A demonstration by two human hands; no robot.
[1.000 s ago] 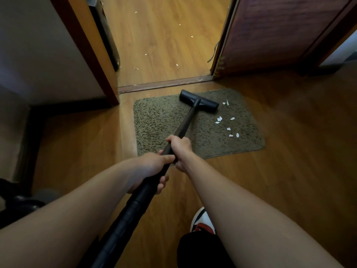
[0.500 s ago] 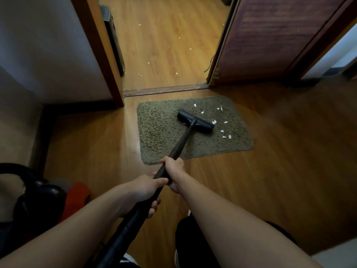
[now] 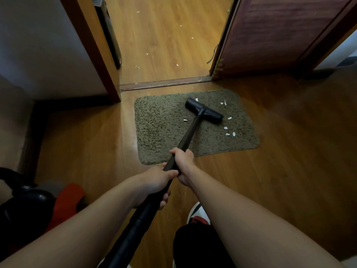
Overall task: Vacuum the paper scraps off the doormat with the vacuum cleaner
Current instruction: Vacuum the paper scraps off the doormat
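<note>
Your shaggy olive doormat [image 3: 164, 124] lies centre frame on glossy wood floor [image 3: 289, 161], white paper scraps [image 3: 229, 130] strewn around the matte black T-shaped vacuum head [image 3: 204, 111]. Both your left hand [image 3: 154, 184] and right hand [image 3: 183, 163] wrap fully around the smooth black wand [image 3: 185, 140]. No legible writing, seemingly.

The vacuum body [image 3: 29, 206], perhaps, lies dark, cut off at left.

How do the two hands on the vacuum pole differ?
The right hand sits further down the wand, towards the doormat; the left hand sits behind it, nearer the body. The right grips thin tube, the left the thicker part. Both are closed round it.
</note>
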